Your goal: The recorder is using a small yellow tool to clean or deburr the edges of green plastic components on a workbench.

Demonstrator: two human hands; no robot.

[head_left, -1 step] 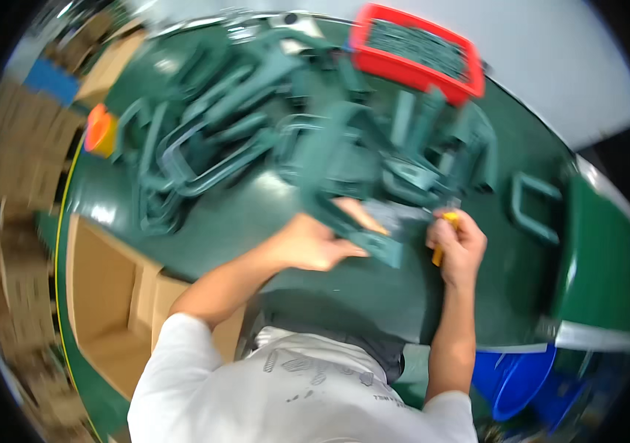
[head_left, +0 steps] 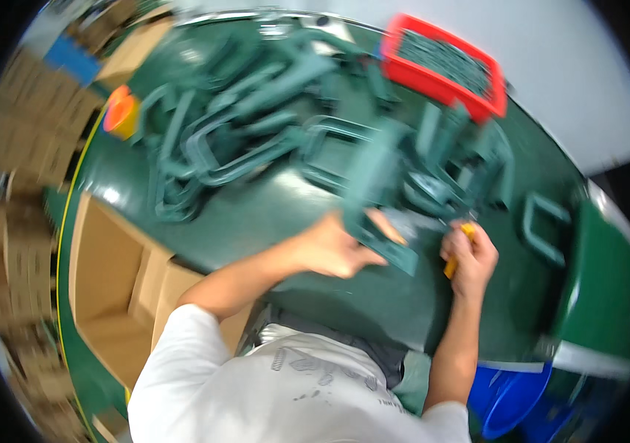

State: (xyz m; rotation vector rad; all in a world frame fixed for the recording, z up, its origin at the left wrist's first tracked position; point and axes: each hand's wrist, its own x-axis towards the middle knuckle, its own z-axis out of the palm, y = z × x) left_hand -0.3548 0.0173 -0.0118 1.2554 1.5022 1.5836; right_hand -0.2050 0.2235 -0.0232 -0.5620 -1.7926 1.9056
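Observation:
A dark green bent plastic part (head_left: 374,162) is gripped at its lower bend by my left hand (head_left: 341,246), fingers closed around it. The part rises away from me over the table, smeared by motion, and ends in a flat foot to the right of the hand. My right hand (head_left: 471,258) is closed around a small tool with a yellow handle (head_left: 451,268); its tip, pointing away from me, is too blurred to make out. The tool is apart from the held part. More green bracket-shaped parts (head_left: 436,188) lie just beyond my right hand.
A heap of green frames and brackets (head_left: 237,151) covers the table's far left. A red bin (head_left: 440,85) of small green pieces stands at the back. One U-shaped part (head_left: 529,229) lies right. There are an open cardboard box (head_left: 112,325), orange-yellow cup (head_left: 121,118) and blue bin (head_left: 510,399).
The whole view has shifted, so the table and its things appear a little farther right. Both hands keep their holds, with the held part and the tool still apart.

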